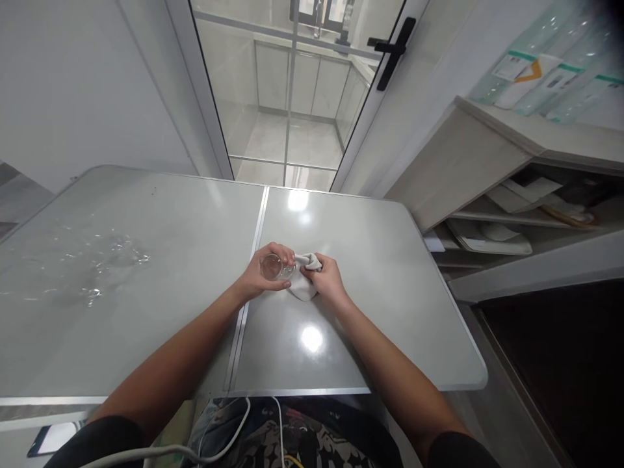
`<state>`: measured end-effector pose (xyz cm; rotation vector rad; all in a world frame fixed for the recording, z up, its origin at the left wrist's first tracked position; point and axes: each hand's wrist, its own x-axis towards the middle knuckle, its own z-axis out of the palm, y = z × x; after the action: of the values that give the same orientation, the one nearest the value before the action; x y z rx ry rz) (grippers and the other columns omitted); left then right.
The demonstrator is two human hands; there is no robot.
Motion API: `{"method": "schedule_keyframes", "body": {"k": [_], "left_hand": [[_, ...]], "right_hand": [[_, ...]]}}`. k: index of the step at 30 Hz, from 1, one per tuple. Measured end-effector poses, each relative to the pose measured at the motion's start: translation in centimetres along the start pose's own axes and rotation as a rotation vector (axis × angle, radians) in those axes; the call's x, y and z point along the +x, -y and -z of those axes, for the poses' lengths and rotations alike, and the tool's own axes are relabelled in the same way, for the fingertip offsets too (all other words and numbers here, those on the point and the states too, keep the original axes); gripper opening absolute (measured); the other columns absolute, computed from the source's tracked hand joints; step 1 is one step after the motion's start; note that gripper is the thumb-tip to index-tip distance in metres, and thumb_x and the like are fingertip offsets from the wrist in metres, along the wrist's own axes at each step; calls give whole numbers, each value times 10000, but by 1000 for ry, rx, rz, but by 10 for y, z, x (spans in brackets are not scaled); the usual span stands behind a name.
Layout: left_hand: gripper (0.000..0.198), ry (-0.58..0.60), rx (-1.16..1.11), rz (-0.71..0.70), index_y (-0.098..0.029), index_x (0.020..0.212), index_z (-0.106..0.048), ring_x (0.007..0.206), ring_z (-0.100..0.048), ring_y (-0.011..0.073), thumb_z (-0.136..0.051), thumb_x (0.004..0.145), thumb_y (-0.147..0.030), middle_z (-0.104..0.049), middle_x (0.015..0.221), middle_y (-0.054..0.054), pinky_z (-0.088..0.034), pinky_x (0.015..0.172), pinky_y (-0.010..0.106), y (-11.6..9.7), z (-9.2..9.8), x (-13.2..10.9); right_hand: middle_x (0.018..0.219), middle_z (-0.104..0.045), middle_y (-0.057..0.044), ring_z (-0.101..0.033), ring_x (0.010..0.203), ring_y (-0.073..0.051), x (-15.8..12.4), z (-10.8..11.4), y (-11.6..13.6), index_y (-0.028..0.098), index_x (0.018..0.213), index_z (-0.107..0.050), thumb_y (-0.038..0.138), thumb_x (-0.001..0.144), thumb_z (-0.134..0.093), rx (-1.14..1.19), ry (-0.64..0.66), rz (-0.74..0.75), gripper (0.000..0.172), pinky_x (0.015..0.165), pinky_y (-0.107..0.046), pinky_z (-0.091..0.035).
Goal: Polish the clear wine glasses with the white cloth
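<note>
My left hand (266,270) is wrapped round a small clear glass (272,266), its round end facing up toward me. Close beside it, my right hand (327,278) pinches a light grey cloth (305,289). Part of the cloth is bunched at the right fingers, and the rest hangs down against the side of the glass. Both hands are over the grey table (370,260), just right of its metal seam. Whether any cloth is inside the glass I cannot make out.
Several clear, shiny glass or plastic pieces (92,260) lie on the table's left part. A shelf unit (492,136) stands at the right with large clear bottles (546,71) on top. Behind the table is a glass door (287,91). White cables (234,435) cross my lap.
</note>
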<state>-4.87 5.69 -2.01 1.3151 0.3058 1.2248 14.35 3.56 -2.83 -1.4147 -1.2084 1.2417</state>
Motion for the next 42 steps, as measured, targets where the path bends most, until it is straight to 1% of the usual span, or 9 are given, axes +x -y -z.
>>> {"method": "schedule_keyframes", "body": {"k": [6, 9, 10, 14, 20, 26, 33, 37, 42], "left_hand": [[440, -237, -48, 35, -236, 986, -616, 1026, -600, 198, -926, 674, -215, -601, 996, 40, -552, 929, 390, -8, -1, 3], [442, -328, 30, 14, -235, 993, -612, 1037, -602, 192, -927, 683, -252, -592, 1055, 45, -558, 920, 369, -11, -2, 6], [440, -351, 85, 1, -233, 995, -614, 1035, -606, 191, -927, 686, -265, -587, 1067, 47, -560, 911, 361, -12, -3, 7], [484, -407, 327, -52, -230, 1048, -619, 1002, -637, 188, -933, 689, -311, -586, 1067, 45, -559, 881, 340, -14, -4, 7], [755, -364, 330, -106, -278, 1198, -486, 1026, -689, 211, -976, 624, -305, -653, 1112, 42, -551, 891, 367, -4, -3, 3], [686, -252, 359, -41, -286, 1279, -480, 1222, -633, 257, -907, 742, -295, -648, 1313, 123, -505, 1002, 432, 15, -1, 4], [917, -359, 433, -58, -390, 1526, -289, 1334, -546, 290, -832, 797, -509, -259, 1667, 150, -498, 1032, 433, 17, 9, 5], [588, -448, 501, -8, -342, 1439, -412, 1199, -608, 249, -643, 942, -555, -399, 1550, 129, -531, 905, 372, 15, 9, 3], [461, -501, 538, 116, -272, 1330, -495, 1011, -615, 206, -623, 961, -518, -598, 1172, 81, -513, 812, 328, 14, 9, 1]], "right_hand": [[973, -572, -61, -567, 818, -196, -8, 6, 16, 197, 668, -587, 347, 803, -657, -401, -230, 356, 213, 788, -340, -487], [1247, -550, -110, -607, 874, -192, -15, 13, 29, 189, 832, -660, 204, 783, -604, -484, -206, 570, 76, 832, -341, -516], [1298, -548, -106, -616, 857, -183, -18, 15, 33, 196, 956, -687, 156, 766, -583, -529, -138, 594, 221, 819, -333, -523], [1451, -532, -61, -643, 782, -155, -29, 13, 42, 299, 1342, -634, 81, 726, -536, -897, 201, 498, 661, 751, -306, -523], [1659, -391, -24, -706, 975, -228, -34, -4, 44, 339, 1528, -482, 157, 775, -559, -1187, 442, 413, 779, 760, -334, -540], [1501, -601, -33, -721, 922, -245, -33, -7, 37, 280, 1420, -592, 160, 772, -556, -1221, 418, 384, 660, 748, -346, -538], [1628, -455, -24, -730, 997, -262, -21, -7, 31, 293, 1519, -486, 163, 770, -550, -1220, 303, 343, 763, 763, -369, -563], [1650, -420, -27, -720, 1098, -272, -2, 13, 27, 303, 1515, -487, 143, 765, -556, -1229, 176, 219, 770, 827, -373, -569], [1660, -402, -48, -709, 1129, -311, 24, 56, 23, 287, 1510, -494, 175, 812, -536, -1254, -45, 31, 708, 885, -433, -561]]}}
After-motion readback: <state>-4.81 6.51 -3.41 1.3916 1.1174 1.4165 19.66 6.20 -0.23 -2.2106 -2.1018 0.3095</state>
